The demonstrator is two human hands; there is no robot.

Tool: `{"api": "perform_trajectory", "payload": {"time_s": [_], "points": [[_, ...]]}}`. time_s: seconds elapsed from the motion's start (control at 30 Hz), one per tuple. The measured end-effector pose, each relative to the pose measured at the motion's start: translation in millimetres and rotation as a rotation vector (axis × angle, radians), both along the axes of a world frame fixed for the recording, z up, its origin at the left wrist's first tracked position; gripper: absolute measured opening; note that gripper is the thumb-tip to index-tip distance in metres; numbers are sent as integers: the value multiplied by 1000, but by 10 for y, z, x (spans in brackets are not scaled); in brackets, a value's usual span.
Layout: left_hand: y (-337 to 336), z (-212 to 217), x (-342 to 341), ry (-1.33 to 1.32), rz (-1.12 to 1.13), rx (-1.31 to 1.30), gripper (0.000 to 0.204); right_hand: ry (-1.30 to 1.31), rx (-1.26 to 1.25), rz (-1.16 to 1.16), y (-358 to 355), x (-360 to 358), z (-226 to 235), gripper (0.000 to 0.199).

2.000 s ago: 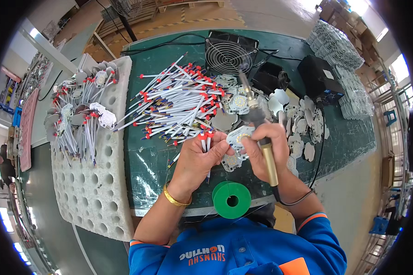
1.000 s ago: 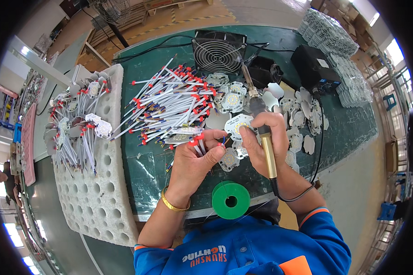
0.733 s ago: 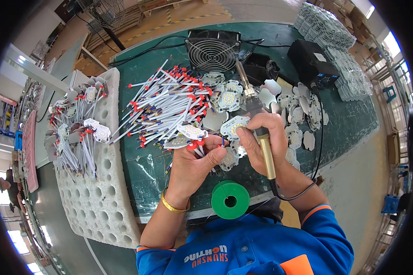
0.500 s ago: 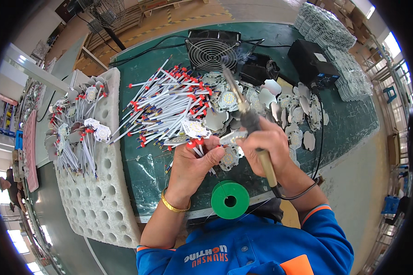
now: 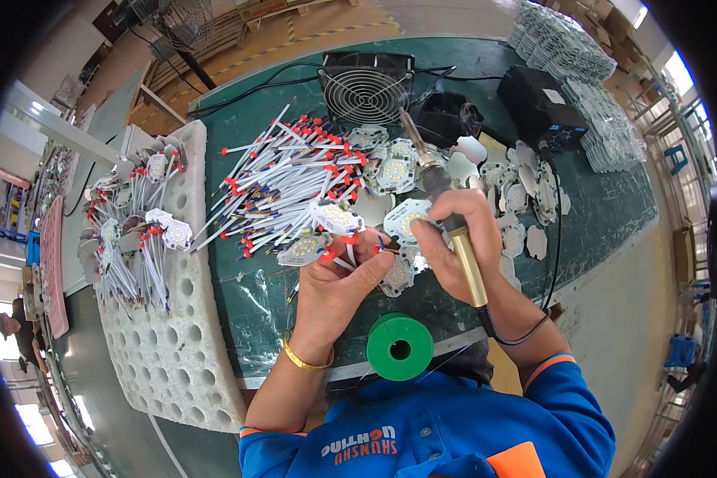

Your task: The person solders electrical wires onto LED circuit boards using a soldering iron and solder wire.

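My left hand [image 5: 332, 280] is closed around white wires with red connectors [image 5: 327, 254], and LED boards [image 5: 339, 217] stand at their upper ends. Dark bare wire ends show by its thumb. In my right hand [image 5: 474, 243] lies a soldering iron [image 5: 464, 263], its brass-coloured handle under the palm and its tip pointing away toward the fan. The same hand pinches an octagonal LED board [image 5: 407, 221] between thumb and fingers, beside the left hand's wires. Beyond the left hand spreads a pile of white wires [image 5: 283, 179]; loose LED boards [image 5: 393, 171] lie right of it.
A green solder spool [image 5: 399, 346] stands at the near table edge. At left, a white foam tray [image 5: 167, 358] with holes bears finished-looking wire-and-board bundles [image 5: 135, 231]. Behind are a fan [image 5: 366, 92], a black box [image 5: 538, 107] and stacked boards [image 5: 589, 103]. The iron's cable runs along my right forearm.
My right hand has turned, swinging the iron's handle right and bringing the pinched board's LED face into view. The left hand's wires have shifted a little, exposing a wire end near the thumb.
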State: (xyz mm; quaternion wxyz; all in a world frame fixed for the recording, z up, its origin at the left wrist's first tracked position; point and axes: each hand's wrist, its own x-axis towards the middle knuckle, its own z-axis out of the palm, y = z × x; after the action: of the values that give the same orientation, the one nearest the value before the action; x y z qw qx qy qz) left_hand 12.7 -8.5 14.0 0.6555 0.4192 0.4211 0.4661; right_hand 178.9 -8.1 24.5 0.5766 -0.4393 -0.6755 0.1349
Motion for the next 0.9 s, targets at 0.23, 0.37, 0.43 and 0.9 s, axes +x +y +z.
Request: {"api": "perform_trajectory", "payload": {"time_s": [0.23, 0.37, 0.43, 0.9], "points": [[-48, -45, 13, 64, 20, 62, 28, -43, 48, 80, 2, -15, -56, 24], [-33, -31, 8, 81, -7, 122, 29, -54, 62, 92, 2, 3, -27, 25], [-31, -29, -11, 91, -18, 124, 28, -44, 57, 107, 6, 10, -29, 26], [-172, 76, -92, 102, -7, 77, 25, -57, 69, 143, -114, -30, 81, 28]]}}
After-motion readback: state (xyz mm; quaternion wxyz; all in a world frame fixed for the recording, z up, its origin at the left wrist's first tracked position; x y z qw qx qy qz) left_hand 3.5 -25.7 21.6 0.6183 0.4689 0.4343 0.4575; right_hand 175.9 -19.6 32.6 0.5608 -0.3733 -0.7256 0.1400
